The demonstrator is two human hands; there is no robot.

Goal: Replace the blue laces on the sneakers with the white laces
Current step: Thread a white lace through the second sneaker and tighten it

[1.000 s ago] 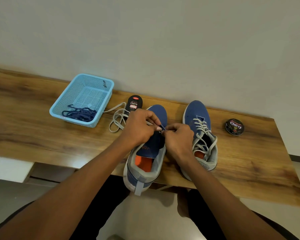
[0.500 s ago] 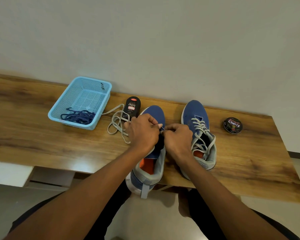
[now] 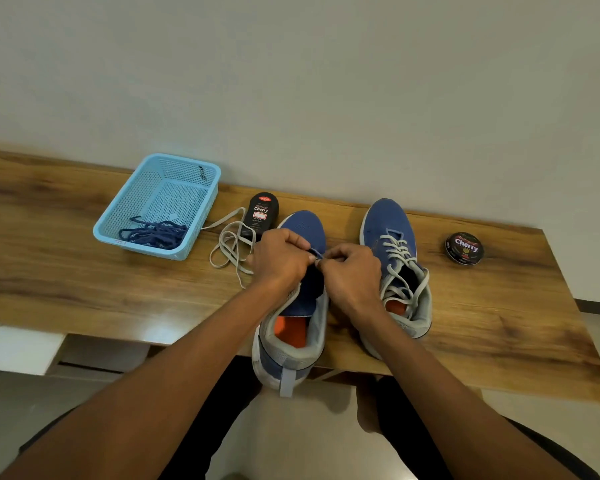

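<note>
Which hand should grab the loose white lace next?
Left. The left hand sits right beside the white lace; the right hand is across the left sneaker, farther away.

basket (image 3: 160,206) left | bottle (image 3: 262,213) behind laces (image 3: 229,251) | tin (image 3: 464,248) right of sneakers (image 3: 392,271)
</note>
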